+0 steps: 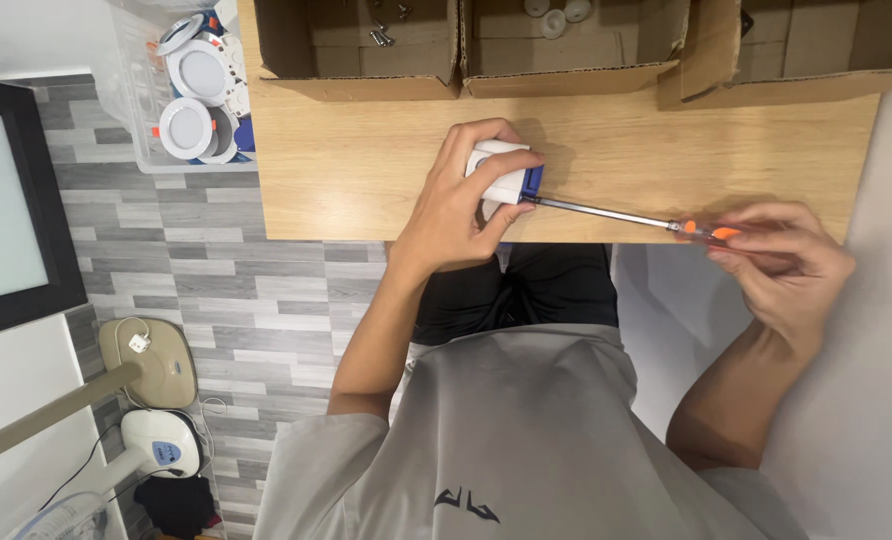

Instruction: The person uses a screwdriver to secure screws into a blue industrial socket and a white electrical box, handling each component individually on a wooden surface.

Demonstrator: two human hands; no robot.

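My left hand (456,205) grips a small white part with a blue end (506,175) and holds it down on the wooden table (366,160). My right hand (781,265) holds the orange handle of a long screwdriver (606,212). The metal shaft runs leftward and its tip meets the blue end of the part. My fingers hide most of the white part and most of the handle.
Three open cardboard boxes (366,60) line the far table edge, holding small metal and white parts. A clear plastic bin (181,90) of round white lamp fittings stands on the floor at left. A fan base (156,445) and a dark-framed panel (6,200) are further left.
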